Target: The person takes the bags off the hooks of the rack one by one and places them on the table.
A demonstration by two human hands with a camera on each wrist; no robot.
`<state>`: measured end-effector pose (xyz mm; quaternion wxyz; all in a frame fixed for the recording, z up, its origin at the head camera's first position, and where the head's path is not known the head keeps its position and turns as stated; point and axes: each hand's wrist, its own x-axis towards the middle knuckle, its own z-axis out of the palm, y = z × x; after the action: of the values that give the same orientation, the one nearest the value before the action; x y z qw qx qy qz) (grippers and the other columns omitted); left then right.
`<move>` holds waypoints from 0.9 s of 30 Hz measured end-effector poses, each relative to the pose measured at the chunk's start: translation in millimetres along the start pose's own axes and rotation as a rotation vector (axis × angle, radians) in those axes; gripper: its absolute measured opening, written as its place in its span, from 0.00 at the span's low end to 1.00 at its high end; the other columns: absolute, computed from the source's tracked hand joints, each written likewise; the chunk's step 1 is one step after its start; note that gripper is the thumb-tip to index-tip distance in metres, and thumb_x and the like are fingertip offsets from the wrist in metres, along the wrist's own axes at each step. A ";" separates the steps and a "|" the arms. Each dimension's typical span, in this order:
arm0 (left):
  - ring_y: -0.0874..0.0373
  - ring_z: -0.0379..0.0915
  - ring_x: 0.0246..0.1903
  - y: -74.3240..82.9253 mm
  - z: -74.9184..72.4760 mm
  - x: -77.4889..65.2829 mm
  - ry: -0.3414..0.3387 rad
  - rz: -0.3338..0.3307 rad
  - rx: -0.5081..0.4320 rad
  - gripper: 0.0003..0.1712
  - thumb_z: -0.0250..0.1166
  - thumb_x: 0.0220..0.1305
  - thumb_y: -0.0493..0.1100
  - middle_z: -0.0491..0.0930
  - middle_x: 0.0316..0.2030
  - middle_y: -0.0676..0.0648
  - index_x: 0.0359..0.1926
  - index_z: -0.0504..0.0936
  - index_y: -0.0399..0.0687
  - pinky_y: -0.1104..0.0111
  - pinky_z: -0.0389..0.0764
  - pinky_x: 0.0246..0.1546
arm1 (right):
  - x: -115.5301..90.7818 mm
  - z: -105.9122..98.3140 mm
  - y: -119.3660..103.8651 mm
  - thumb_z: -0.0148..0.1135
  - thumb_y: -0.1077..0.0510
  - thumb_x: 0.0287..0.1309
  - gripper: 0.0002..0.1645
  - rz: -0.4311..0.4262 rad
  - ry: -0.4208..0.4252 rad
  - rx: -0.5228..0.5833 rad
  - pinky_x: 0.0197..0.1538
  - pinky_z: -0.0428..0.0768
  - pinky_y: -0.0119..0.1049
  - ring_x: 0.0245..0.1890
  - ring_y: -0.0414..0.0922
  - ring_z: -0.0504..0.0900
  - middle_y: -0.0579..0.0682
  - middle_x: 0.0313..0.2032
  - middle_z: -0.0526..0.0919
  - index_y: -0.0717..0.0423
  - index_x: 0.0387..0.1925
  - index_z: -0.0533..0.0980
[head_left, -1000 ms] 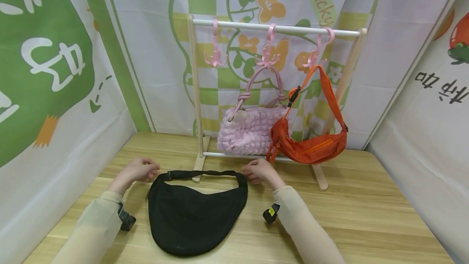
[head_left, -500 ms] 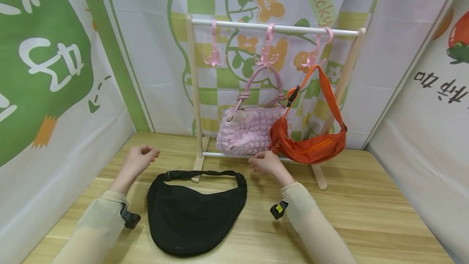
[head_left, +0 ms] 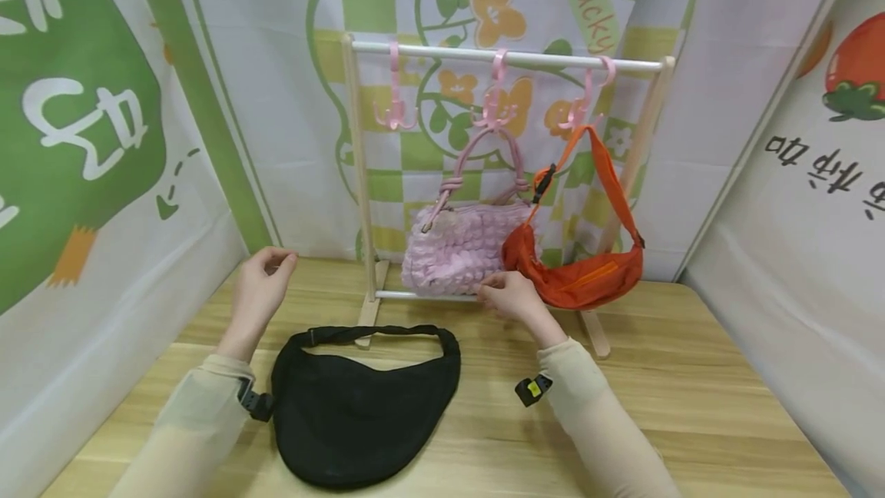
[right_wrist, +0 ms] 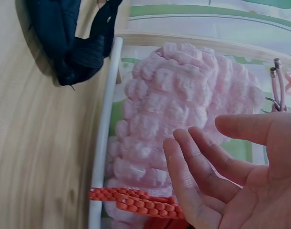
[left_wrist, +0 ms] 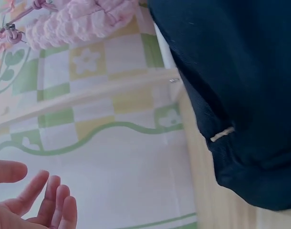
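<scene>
A black crescent-shaped shoulder bag point(head_left: 362, 410) lies flat on the wooden table, its strap toward the rack. My left hand point(head_left: 261, 294) is raised beyond the bag's left end, holding nothing; the left wrist view shows its fingers point(left_wrist: 50, 200) loosely bent and apart from the bag. In front of the pink bubbly handbag point(head_left: 452, 248) is my right hand point(head_left: 515, 298), also holding nothing, with fingers point(right_wrist: 202, 164) relaxed. It overlaps the lower left of the orange sling bag point(head_left: 588, 281) in the head view. An orange braided cord point(right_wrist: 150, 202) shows beside the right fingers.
Behind the black bag stands a rack with a white top bar point(head_left: 442, 52) and wooden legs point(head_left: 371, 313). Three pink hooks hang from the bar; the left hook point(head_left: 396, 110) bears nothing, while the other two carry the pink and orange bags. Printed cloth walls point(head_left: 290, 198) enclose the table point(head_left: 691, 406).
Both hands have lifted away from the ends of the black bag and moved up and toward the rack, the right one also rightward. The black bag lies in place.
</scene>
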<state>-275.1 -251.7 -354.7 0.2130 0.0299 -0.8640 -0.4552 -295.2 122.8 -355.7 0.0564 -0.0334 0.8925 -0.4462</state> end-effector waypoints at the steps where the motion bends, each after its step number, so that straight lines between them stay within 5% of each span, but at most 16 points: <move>1: 0.49 0.71 0.46 1.3 0.9 0.9 0.007 0.003 -0.004 0.23 0.51 0.71 0.52 0.78 0.48 0.38 0.54 0.77 0.40 0.65 0.70 0.41 | -0.7 -1.1 -0.8 0.58 0.51 0.63 0.17 0.000 0.006 0.002 0.31 0.82 0.33 0.32 0.42 0.84 0.57 0.40 0.86 0.59 0.45 0.80; 12: 0.50 0.71 0.47 18.2 8.2 9.7 -0.011 0.060 -0.042 0.22 0.48 0.72 0.52 0.78 0.50 0.40 0.54 0.77 0.42 0.64 0.71 0.43 | -3.6 -21.4 -7.8 0.59 0.49 0.62 0.17 -0.082 0.088 -0.080 0.32 0.80 0.34 0.30 0.46 0.83 0.52 0.35 0.86 0.55 0.45 0.81; 19: 0.47 0.74 0.50 31.4 13.2 15.0 0.001 0.094 -0.045 0.21 0.50 0.71 0.51 0.78 0.51 0.39 0.54 0.78 0.42 0.64 0.72 0.44 | -6.3 -33.4 -15.3 0.58 0.47 0.62 0.19 -0.116 0.131 -0.161 0.38 0.79 0.38 0.36 0.47 0.82 0.53 0.40 0.85 0.54 0.47 0.81; 27: 0.45 0.72 0.53 46.8 23.3 22.0 0.002 0.140 -0.086 0.21 0.50 0.71 0.49 0.78 0.52 0.39 0.54 0.77 0.40 0.53 0.73 0.54 | -9.1 -45.6 -25.5 0.56 0.44 0.63 0.19 -0.132 0.191 -0.203 0.42 0.79 0.43 0.40 0.49 0.82 0.52 0.41 0.86 0.51 0.46 0.81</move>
<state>-297.6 -211.8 -321.3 0.2459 -0.0392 -0.8435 -0.4758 -292.0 144.6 -307.6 -0.0621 -0.0549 0.9302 -0.3575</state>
